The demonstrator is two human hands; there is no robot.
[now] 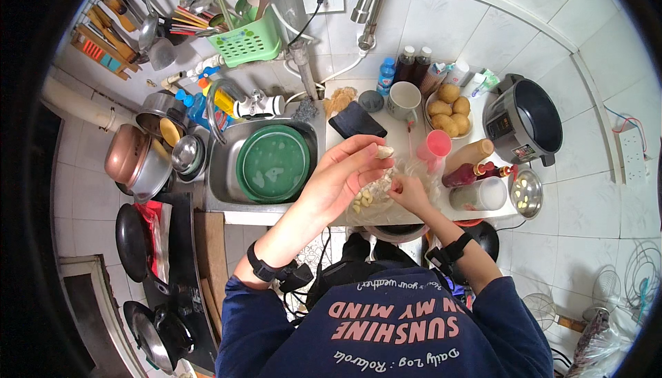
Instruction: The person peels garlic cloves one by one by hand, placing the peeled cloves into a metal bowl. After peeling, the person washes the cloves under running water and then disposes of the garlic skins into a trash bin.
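Note:
My left hand (339, 179) is raised over the counter edge and pinches a garlic clove (384, 152) between thumb and fingers. Lower and to the right, my right hand (408, 193) is over a clear plastic bag (380, 212), its fingertips curled together at the garlic skins (379, 187); whether they hold something I cannot tell. Several pale garlic cloves (363, 199) lie on the bag below my left fingers. More cloves sit in a small steel bowl (538, 194) at the counter's right end.
A green basin (274, 163) fills the steel sink (220, 181) at left. Behind the bag stand a pink cup (437, 145), a mug (404, 100) and a bowl of potatoes (449, 112). Sauce bottles (460, 175), a lidded jar (478, 194) and a cooker pot (522, 119) stand to the right.

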